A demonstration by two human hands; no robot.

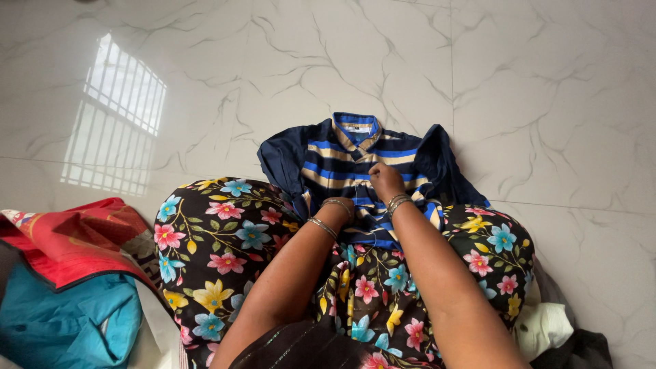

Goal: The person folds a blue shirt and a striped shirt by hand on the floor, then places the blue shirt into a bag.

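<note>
Shirt (355,164) on floor (533,89) before knees; cloth pile (68,273) left.

A person sits on the white marble floor (533,102) in a dark floral garment (219,239), a blue-and-tan striped shirt (342,160) spread out before the knees. The right hand (385,179) rests closed on the shirt's front; the left hand (339,207) is tucked down at its lower edge. Red cloth (75,239) and teal cloth (61,321) lie just beside the left knee.

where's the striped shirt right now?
In the head view, the striped shirt lies collar-away on the marble floor, centre frame, just past the person's knees, with the right hand on its front.
</note>
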